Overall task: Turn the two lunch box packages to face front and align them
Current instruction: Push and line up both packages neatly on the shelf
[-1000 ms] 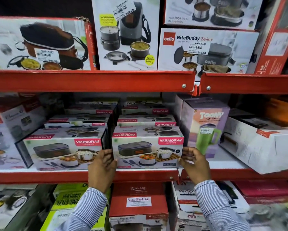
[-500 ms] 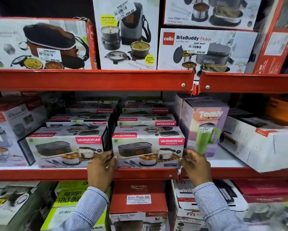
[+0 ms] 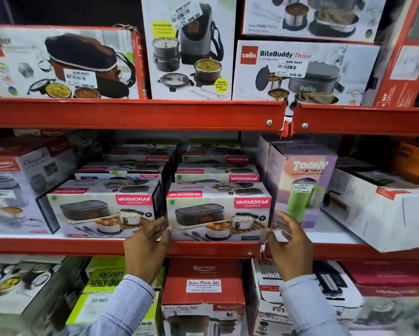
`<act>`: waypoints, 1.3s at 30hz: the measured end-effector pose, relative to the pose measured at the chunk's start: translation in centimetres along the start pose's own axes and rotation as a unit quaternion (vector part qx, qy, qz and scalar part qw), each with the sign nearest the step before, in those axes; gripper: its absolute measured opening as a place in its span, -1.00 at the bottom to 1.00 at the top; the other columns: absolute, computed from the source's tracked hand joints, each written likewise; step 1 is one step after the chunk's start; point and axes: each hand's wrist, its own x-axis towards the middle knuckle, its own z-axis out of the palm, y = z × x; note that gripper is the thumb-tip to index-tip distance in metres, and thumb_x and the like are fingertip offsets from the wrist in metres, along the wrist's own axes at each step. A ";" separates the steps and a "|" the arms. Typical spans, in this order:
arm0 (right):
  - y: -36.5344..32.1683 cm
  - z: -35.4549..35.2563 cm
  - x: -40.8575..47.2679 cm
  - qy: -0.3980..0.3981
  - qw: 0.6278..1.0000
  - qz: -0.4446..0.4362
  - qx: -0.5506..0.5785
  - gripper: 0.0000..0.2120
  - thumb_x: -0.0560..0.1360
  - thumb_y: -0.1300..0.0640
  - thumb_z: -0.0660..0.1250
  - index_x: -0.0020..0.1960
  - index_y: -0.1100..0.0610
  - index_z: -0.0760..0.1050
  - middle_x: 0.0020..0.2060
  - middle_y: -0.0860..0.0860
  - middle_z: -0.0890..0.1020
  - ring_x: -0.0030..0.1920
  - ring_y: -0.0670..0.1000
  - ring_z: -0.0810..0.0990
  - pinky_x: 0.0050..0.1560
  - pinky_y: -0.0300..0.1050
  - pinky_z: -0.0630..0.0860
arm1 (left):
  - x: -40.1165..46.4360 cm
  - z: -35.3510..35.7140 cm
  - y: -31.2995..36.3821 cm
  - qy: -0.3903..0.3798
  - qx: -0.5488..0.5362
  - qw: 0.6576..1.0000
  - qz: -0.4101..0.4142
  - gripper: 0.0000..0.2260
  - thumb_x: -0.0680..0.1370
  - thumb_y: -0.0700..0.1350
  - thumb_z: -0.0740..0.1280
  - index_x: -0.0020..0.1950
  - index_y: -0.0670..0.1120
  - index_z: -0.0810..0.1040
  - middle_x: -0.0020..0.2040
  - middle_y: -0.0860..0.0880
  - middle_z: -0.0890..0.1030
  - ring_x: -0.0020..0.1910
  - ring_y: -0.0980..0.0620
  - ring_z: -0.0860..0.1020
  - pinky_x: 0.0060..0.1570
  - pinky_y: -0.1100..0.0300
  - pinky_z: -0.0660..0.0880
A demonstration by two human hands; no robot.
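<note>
Two Varmora lunch box packages stand side by side at the front of the middle red shelf [image 3: 203, 249]. The left package [image 3: 101, 209] is angled slightly, so its dark end panel shows. The right package [image 3: 218, 214] faces front. My left hand [image 3: 146, 248] is at the right package's lower left corner, with the fingers in the gap between the two packages and the thumb on its front. My right hand [image 3: 288, 246] hovers just off its lower right corner with the fingers spread and only the thumb near the edge.
More Varmora boxes [image 3: 215, 175] are stacked behind the two packages. A Toony tumbler box [image 3: 303, 185] stands close on the right, with a white box [image 3: 385, 214] beyond it. A Rishabh box [image 3: 7, 190] sits on the left. Other boxed goods fill the shelves above and below.
My right hand has come off the right package's side and opened. My left hand stays at its left corner. The package now sits squarer to the shelf front.
</note>
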 end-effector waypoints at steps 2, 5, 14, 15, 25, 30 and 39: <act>-1.5 0.3 -1.6 0.029 0.996 -0.075 -0.036 -0.53 0.45 0.05 0.33 0.34 0.07 0.42 0.29 0.05 0.53 0.28 0.03 0.49 0.31 0.00 0.42 | -0.7 -1.2 0.3 0.022 0.031 0.998 0.042 -0.73 0.49 0.01 0.40 0.13 -0.06 0.67 -0.01 -0.05 0.76 -0.10 0.14 0.68 -0.07 0.33 0.59; -4.0 1.9 -3.7 -0.001 0.973 -0.188 -0.135 -0.42 0.48 -0.01 0.29 0.46 0.05 0.26 0.46 0.03 0.34 0.46 -0.01 0.27 0.44 -0.03 0.23 | -1.8 -3.2 0.1 0.049 0.084 0.988 0.122 -0.66 0.48 0.06 0.33 0.18 -0.04 0.65 0.13 -0.05 0.71 0.08 0.05 0.68 0.05 0.17 0.59; -10.0 12.2 -8.7 -0.112 0.916 -0.278 -0.266 -0.30 0.51 -0.13 0.18 0.54 0.08 0.03 0.57 0.07 0.00 0.57 0.08 -0.07 0.49 0.18 0.00 | -0.4 -12.1 -6.8 0.042 0.300 0.930 0.210 -0.36 0.50 0.13 0.29 0.53 -0.10 0.28 0.60 -0.20 0.18 0.60 -0.20 0.09 0.46 -0.29 0.20; -10.8 13.5 -9.3 -0.115 0.915 -0.283 -0.263 -0.31 0.51 -0.12 0.19 0.54 0.09 0.04 0.57 0.07 0.01 0.57 0.06 -0.06 0.50 0.16 0.01 | 0.2 -13.2 -7.8 0.036 0.306 0.929 0.206 -0.34 0.51 0.14 0.27 0.54 -0.12 0.26 0.60 -0.20 0.16 0.61 -0.19 0.07 0.47 -0.29 0.18; -15.9 21.9 -14.2 -0.107 0.984 -0.090 -0.106 -0.29 0.49 -0.16 0.20 0.54 -0.03 0.02 0.55 -0.08 0.13 0.51 -0.08 0.15 0.41 -0.19 0.15 | 5.0 -18.9 -14.8 -0.056 0.099 0.990 0.080 -0.25 0.51 0.17 0.30 0.57 -0.15 0.13 0.60 -0.11 0.18 0.58 -0.04 0.17 0.53 0.06 0.16; -16.0 22.5 -14.0 -0.073 0.992 -0.001 -0.104 -0.29 0.45 -0.09 0.31 0.50 0.13 0.16 0.44 0.12 0.38 0.40 0.12 0.39 0.31 -0.18 0.25 | 7.1 -18.8 -15.7 -0.075 0.049 0.996 0.006 -0.28 0.47 -0.03 0.43 0.54 -0.21 0.22 0.51 -0.20 0.37 0.46 -0.18 0.40 0.42 0.01 0.33; -15.5 22.9 -12.6 -0.090 0.987 0.035 -0.125 -0.33 0.45 0.09 0.36 0.49 0.19 0.20 0.37 0.14 0.47 0.33 0.10 0.47 0.24 -0.23 0.30 | 8.6 -17.4 -17.1 -0.005 0.017 1.000 -0.001 -0.47 0.50 -0.10 0.42 0.45 -0.16 0.41 0.19 -0.21 0.67 0.12 -0.14 0.67 0.17 0.00 0.53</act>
